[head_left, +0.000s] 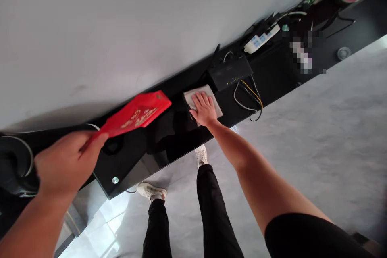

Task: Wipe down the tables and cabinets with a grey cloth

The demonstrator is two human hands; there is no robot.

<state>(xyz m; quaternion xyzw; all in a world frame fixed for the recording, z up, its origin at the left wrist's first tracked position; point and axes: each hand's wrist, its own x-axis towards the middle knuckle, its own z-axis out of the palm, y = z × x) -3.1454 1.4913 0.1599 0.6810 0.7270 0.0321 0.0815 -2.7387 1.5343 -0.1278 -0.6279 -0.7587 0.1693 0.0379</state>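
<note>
My left hand [68, 161] is closed around one end of a flat red packet [137, 115] with gold lettering. The packet is held up over the glossy black cabinet top [172, 139], its far end pointing right. My right hand [204, 107] lies flat with fingers a little apart on a folded greyish-beige cloth [216, 107], pressing it against the same surface. Just beyond the cloth stands a black router [231, 72] with small lit lights.
Grey and yellow cables [252, 92] loop from the router over the front edge. Farther right are a white power strip [261, 39], dark cords and a small round disc [344, 53]. A dark rounded appliance [18, 165] stands at the left. A wall [121, 28] runs behind.
</note>
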